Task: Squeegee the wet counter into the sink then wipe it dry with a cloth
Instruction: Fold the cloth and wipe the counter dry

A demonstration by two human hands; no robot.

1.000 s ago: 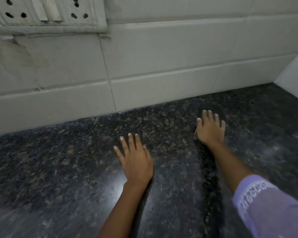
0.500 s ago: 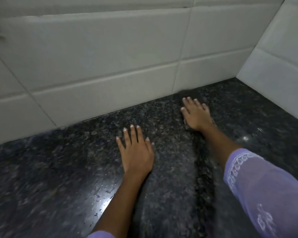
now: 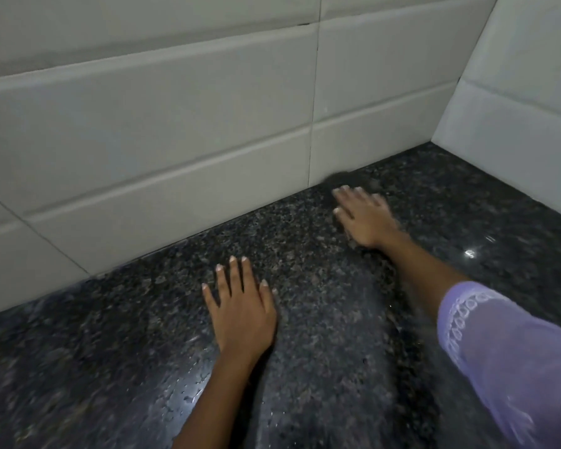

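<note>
Lilac sleeve (image 3: 499, 351) (white embroidered trim).

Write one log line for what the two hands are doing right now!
left hand: flat on counter | right hand: blurred, pressing dark cloth by wall tiles | counter: wet sheen | sink, squeegee: not in view

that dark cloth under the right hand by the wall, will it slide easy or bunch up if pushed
The dark cloth is mostly hidden under the flat right hand, so it is probably thin and floppy. Water beads on the glossy granite counter, so it should glide rather than drag. Its edge already touches the tiled wall; pushed further, it would likely bunch there.
</note>
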